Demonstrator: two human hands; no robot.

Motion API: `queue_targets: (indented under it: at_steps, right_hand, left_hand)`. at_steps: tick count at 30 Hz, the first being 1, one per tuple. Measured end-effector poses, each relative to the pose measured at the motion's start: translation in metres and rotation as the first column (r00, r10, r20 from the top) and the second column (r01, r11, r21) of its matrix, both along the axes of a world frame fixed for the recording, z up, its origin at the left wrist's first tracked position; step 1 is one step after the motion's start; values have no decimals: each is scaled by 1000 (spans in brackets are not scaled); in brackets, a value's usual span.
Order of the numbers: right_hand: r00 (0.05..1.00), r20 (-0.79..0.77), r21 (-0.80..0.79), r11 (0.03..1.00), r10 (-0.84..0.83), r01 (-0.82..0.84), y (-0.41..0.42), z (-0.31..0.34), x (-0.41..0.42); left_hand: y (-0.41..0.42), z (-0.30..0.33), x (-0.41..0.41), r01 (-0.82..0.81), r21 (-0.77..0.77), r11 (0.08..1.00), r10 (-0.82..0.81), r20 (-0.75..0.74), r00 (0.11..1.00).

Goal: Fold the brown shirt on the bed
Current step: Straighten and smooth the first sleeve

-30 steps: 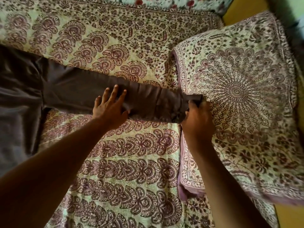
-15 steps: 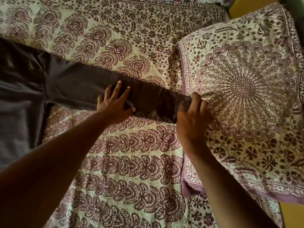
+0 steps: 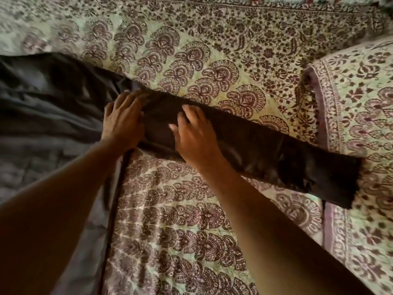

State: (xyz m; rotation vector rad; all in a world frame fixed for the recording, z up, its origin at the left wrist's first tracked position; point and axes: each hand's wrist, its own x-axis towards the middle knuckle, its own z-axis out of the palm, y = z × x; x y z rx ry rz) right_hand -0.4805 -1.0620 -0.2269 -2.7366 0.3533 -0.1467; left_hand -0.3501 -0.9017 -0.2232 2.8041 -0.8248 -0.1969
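Brown shirt [image 3: 42,116] lies on the bed [image 3: 191,209]: body bunched and wrinkled at the left edge of view, one sleeve [image 3: 265,150] stretched flat to the right, cuff end resting on the edge of a pillow [image 3: 361,103]. Left hand [image 3: 124,120] lies flat, fingers straight, pressing where sleeve meets body, grasping nothing. Right hand [image 3: 195,137] also lies flat on the sleeve just beside the left, fingers spread and relaxed, grasping nothing. Bed is covered with a cream quilted spread printed in maroon paisley and floral rows, with a floral border band along the far side. Pillow at right has a matching print and a mauve edge. A strip of red-flowered fabric [image 3: 319,0] shows at the top edge. Frame is somewhat motion-blurred; light is dim and warm.
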Motion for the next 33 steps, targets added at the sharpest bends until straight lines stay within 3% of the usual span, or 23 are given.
queue_targets:
  at_steps: [4,7,14,22,26,31,33]
  right_hand:
    - [993,-58,22,995,101,-100,42,-23,55]
    - [999,-38,-40,999,29,-31,56,-35,63]
    - [983,-82,-185,971,-167,149,20,-33,14]
    - [958,-142,-183,958,-250,222,-36,-29,-49]
    - [948,-152,-187,950,-278,249,-62,-28,-75]
    - [951,-134,-227,943,-277,243,-92,-28,-108]
    - [953,-129,-237,941,-276,240,-104,-27,-120]
  left_hand:
    - [32,-26,20,59,14,998,-58,-63,996]
    - [35,-35,18,65,56,996,-65,-8,998]
    - [31,-32,13,85,80,993,-87,14,996]
    - [-14,-25,-22,238,120,964,-242,18,970]
    - [-62,-25,-54,275,65,959,-274,-24,961]
    - [-117,-31,-101,151,34,988,-148,-79,986]
    - [-123,-33,-110,110,50,993,-109,-28,994]
